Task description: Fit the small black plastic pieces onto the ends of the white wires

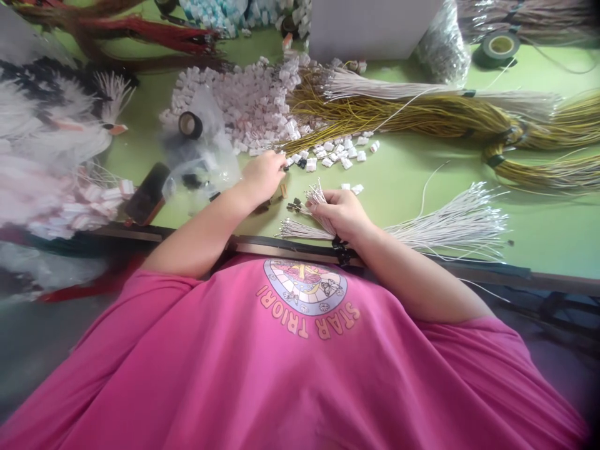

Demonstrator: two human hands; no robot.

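Note:
My right hand [345, 216] is closed around a bunch of white wires [319, 201], whose metal-tipped ends stick up past the thumb. More white wires [307, 230] lie just below it along the table's front edge. My left hand [263, 178] has its fingers curled together at the near edge of the white connector pile [257, 103], by the tips of the yellow wires [304, 142]. Whatever is between those fingertips is too small to make out. Small black connectors [295, 205] lie between the two hands.
A long bundle of yellow wires [450, 119] stretches across the right side of the green table. White wires fan out [459, 222] beside my right forearm. A roll of black tape [190, 125] sits on a clear plastic bag [210, 150]; another tape roll [499, 47] is at the back right.

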